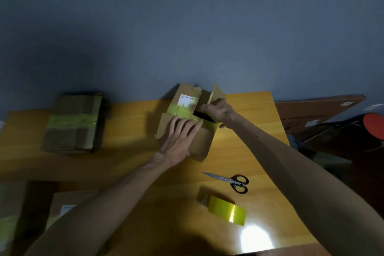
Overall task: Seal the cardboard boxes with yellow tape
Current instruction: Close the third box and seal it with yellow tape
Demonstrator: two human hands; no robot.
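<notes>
Head cam: left hand [178, 141] lies flat, fingers [185, 124] together, on the cardboard box [202, 146] at the far middle of the surface [124, 162], right hand [219, 110] fingers [204, 108] pinching its raised flap [216, 92].

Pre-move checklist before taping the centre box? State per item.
1. Left hand pressing the box down, fingers flat: ok.
2. Top flaps closed: not ok. The right hand holds one flap raised, and a dark gap shows.
3. Tape roll free on the table, near the box: ok.
4. Scissors free, lying beside the roll: ok.
5. Fresh strip cut and ready: cannot tell.
</notes>
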